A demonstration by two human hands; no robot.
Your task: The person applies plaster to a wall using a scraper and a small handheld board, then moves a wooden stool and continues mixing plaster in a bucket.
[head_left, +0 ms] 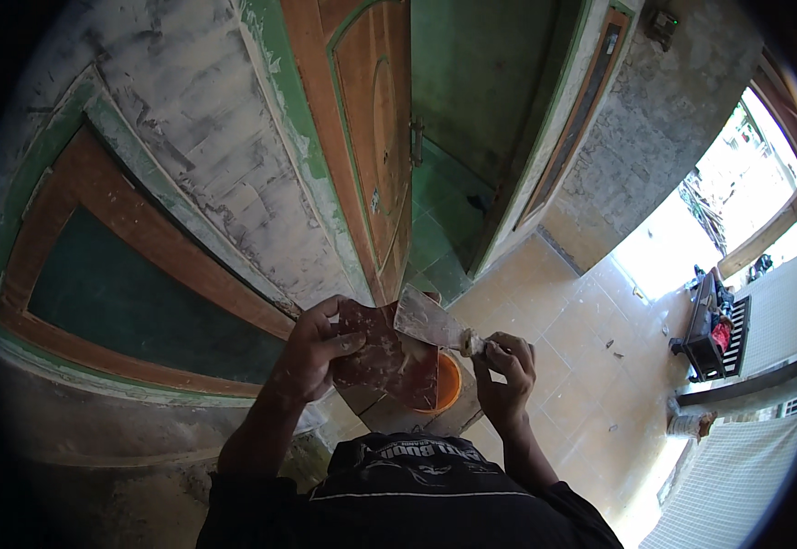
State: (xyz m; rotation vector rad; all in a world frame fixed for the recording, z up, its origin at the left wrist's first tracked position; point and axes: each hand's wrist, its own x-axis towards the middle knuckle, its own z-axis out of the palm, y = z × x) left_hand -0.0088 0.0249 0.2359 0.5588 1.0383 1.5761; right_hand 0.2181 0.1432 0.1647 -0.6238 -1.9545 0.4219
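My left hand [314,352] grips a flat reddish-brown board [368,354] by its left edge, thumb on top; pale smears mark its face. In my right hand [510,371] is a putty knife [427,320], its fingers closed round the handle. The wide, smeared blade reaches left over the board's upper right part; whether it touches the board I cannot tell. Below and partly hidden by the board, an orange bucket [451,382] shows its right side and rim.
A wooden door [366,110] stands ajar ahead, with a green-tiled room behind. To the left is a patchy plastered wall [179,119] with a wood-framed window [142,302]. A dark bench [716,329] with things on it sits far right on the tiled floor [590,348], near a bright opening.
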